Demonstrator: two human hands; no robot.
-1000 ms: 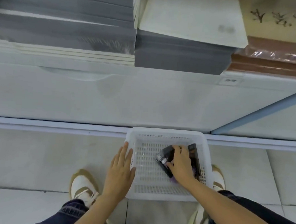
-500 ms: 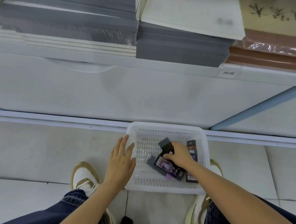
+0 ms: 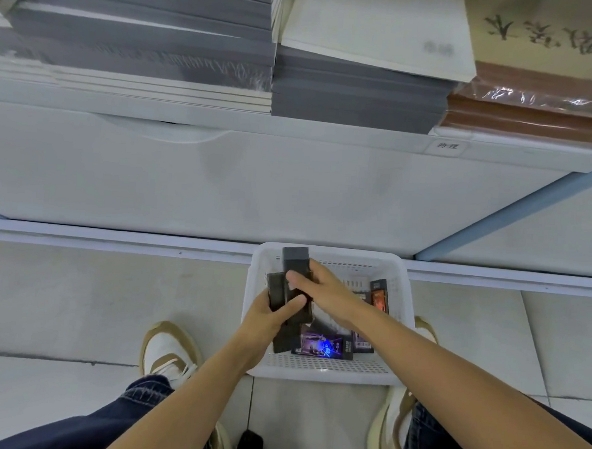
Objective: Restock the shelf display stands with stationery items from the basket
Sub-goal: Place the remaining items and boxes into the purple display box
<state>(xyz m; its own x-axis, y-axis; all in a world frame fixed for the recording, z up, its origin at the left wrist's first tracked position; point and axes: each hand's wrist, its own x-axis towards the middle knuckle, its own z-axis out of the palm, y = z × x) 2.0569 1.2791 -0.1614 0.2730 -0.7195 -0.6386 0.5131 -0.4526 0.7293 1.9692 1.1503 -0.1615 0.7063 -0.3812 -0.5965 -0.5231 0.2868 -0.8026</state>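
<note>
Dark stationery boxes are being gathered over the white basket [image 3: 405, 298], likely so several get carried to the shelf together. A tall dark box [image 3: 295, 262] is being pinched upright by the right hand [image 3: 322, 289], thumb in front. A second dark box [image 3: 275, 290] is being clasped by the left hand [image 3: 269, 317], fingers curled under. A purple pack [image 3: 321, 345] and a red pack [image 3: 379, 297] are lying by the basket's near and right edges.

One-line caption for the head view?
Both hands, left and right, lift dark boxes above the white basket.
</note>
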